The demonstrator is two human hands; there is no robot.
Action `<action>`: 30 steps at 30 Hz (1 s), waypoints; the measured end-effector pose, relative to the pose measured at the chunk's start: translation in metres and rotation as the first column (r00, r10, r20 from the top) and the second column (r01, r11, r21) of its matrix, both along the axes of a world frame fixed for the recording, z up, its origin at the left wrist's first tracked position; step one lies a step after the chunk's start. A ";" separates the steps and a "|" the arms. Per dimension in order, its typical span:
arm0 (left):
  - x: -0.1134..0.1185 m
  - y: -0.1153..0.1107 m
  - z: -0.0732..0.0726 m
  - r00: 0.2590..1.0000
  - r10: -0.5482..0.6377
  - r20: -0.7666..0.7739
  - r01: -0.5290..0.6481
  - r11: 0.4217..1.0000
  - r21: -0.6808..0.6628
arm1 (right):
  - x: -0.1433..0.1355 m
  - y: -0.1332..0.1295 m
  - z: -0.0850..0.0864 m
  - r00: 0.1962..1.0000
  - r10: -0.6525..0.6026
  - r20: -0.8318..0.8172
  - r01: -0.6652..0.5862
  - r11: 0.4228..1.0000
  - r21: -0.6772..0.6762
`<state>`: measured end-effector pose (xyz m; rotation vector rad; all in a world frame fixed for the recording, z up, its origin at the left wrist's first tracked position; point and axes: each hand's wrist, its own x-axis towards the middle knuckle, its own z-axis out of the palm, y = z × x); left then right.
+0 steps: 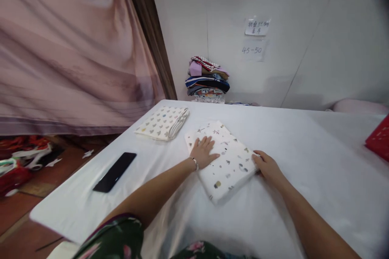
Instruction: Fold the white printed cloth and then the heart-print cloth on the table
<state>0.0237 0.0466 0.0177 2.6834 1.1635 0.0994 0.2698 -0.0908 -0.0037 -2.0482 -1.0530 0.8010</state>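
Note:
A folded white cloth [229, 162] printed with small plants and fruit lies at an angle on the white-covered table [291, 153] in front of me. My left hand [203, 153] rests flat on its left part, fingers spread, a silver bracelet at the wrist. At the cloth's right corner, my right hand [267, 166] pinches the edge between thumb and fingers; some of those fingers are hidden beneath it. A second folded cloth [162, 122], white with a small grey-green print, lies further off to the left.
A black phone [115, 172] lies on the table's left side. Piled fabrics [208, 79] stand behind the far edge, against the wall. At the far right is a red object [379, 139]. A pink curtain [69, 48] hangs at the left.

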 end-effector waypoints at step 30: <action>-0.036 0.048 -0.010 0.949 0.278 0.149 -0.274 0.960 -0.051 | -0.049 0.055 0.001 0.539 0.498 0.679 -0.405 0.860 -0.310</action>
